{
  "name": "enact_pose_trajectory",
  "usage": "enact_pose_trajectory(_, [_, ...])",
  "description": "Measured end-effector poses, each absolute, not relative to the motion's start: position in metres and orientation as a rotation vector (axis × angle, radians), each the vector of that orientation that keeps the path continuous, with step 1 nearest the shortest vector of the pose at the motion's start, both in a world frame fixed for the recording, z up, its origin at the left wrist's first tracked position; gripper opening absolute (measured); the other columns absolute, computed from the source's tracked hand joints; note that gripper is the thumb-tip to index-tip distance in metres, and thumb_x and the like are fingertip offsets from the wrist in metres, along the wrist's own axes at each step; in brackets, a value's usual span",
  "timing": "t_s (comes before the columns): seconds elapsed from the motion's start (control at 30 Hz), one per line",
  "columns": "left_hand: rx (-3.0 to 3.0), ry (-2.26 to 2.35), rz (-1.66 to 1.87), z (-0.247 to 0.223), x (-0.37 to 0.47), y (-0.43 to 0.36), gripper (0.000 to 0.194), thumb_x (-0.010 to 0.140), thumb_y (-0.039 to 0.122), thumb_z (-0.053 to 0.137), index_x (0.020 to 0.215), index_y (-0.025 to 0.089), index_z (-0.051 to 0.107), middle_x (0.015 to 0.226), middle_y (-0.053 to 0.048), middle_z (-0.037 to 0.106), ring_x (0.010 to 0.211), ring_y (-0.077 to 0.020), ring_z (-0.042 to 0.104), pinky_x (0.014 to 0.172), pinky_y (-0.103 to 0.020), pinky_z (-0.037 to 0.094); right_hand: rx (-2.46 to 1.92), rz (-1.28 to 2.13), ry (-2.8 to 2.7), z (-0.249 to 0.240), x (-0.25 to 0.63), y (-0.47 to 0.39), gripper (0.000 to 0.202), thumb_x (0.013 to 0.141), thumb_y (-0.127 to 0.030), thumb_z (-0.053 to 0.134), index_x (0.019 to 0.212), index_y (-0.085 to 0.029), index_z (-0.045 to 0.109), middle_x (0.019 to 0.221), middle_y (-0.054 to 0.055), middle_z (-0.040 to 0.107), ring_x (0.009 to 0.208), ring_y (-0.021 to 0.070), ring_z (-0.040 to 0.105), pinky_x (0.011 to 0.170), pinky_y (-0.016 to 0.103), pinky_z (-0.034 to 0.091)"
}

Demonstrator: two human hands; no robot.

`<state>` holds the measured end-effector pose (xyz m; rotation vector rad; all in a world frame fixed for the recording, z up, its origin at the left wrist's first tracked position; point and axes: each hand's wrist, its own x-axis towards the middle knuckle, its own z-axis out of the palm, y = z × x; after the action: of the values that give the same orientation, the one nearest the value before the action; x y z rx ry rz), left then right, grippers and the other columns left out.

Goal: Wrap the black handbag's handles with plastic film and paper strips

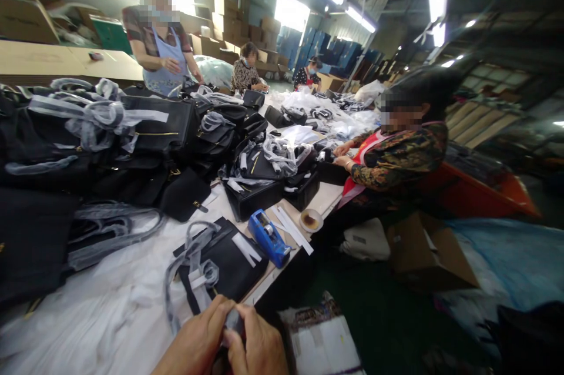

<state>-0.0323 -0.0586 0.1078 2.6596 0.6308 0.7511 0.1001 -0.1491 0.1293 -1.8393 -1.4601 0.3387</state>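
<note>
At the bottom of the view my left hand (198, 331) and my right hand (259, 342) meet, fingers closed around a small dark grey object (234, 321). Its kind is not clear, since the fingers cover most of it. Just beyond them a black handbag (231, 260) lies on the table, its strap (170, 281) wrapped in clear plastic. A strip of white paper (247, 250) rests on that bag. Beside it stands a blue tape dispenser (268, 240).
Black handbags (154, 122) are piled on the left, with white sheeting (110, 304) in front. White strips (293, 228) and a small bowl (311, 220) sit near the table edge. A co-worker (396, 146) works on the right; others stand farther back. A cardboard box (423, 251) is on the floor.
</note>
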Motion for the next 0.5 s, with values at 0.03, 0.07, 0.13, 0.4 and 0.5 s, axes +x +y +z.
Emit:
enact_pose_trajectory(0.03, [2.663, 0.614, 0.762, 0.11, -0.03, -0.058, 0.055, 0.07, -0.004, 0.038, 0.121, 0.016, 0.047, 0.106, -0.014, 0.068, 0.094, -0.0224, 0.069, 0.078, -0.026, 0.058, -1.854, 0.338, -1.462, 0.129, 0.101, -0.15, 0.028, 0.089, -0.026, 0.046, 0.116, -0.022, 0.055, 0.096, 0.007, 0.072, 0.087, 0.0243, 0.069, 0.081, 0.032, 0.053])
enact_pose_trajectory(0.07, [2.669, 0.596, 0.767, 0.113, -0.027, -0.057, 0.053, 0.071, -0.003, 0.037, 0.119, 0.015, 0.048, 0.104, -0.013, 0.068, 0.091, -0.0219, 0.07, 0.075, -0.025, 0.059, -1.87, 0.342, -1.468, 0.129, 0.103, -0.151, 0.03, 0.088, -0.023, 0.047, 0.117, -0.022, 0.054, 0.097, 0.007, 0.071, 0.088, 0.0245, 0.069, 0.081, 0.032, 0.053])
enact_pose_trajectory(0.13, [2.687, 0.578, 0.77, 0.115, -0.022, -0.056, 0.049, 0.073, -0.002, 0.036, 0.118, 0.015, 0.048, 0.101, -0.014, 0.068, 0.087, -0.0219, 0.071, 0.072, -0.025, 0.059, -1.879, 0.38, -1.503, 0.129, 0.107, -0.152, 0.034, 0.086, -0.019, 0.048, 0.119, -0.023, 0.052, 0.1, 0.006, 0.071, 0.088, 0.0248, 0.069, 0.08, 0.034, 0.053])
enact_pose_trajectory(0.4, [2.612, 0.708, 0.65, 0.11, -0.032, -0.066, 0.052, 0.069, -0.002, 0.037, 0.117, 0.015, 0.048, 0.105, -0.013, 0.069, 0.09, -0.0206, 0.071, 0.076, -0.023, 0.058, -1.833, 0.563, -1.496, 0.14, 0.11, -0.147, 0.037, 0.076, -0.016, 0.058, 0.112, -0.025, 0.054, 0.097, 0.003, 0.071, 0.086, 0.0265, 0.069, 0.074, 0.036, 0.053])
enact_pose_trajectory(0.5, [2.648, 0.731, 0.638, 0.112, -0.042, -0.069, 0.054, 0.068, -0.003, 0.035, 0.116, 0.015, 0.049, 0.105, -0.013, 0.069, 0.09, -0.0214, 0.071, 0.075, -0.025, 0.059, -1.792, 0.601, -1.523, 0.144, 0.105, -0.149, 0.036, 0.078, -0.017, 0.056, 0.113, -0.024, 0.053, 0.098, 0.003, 0.071, 0.088, 0.026, 0.069, 0.075, 0.035, 0.053])
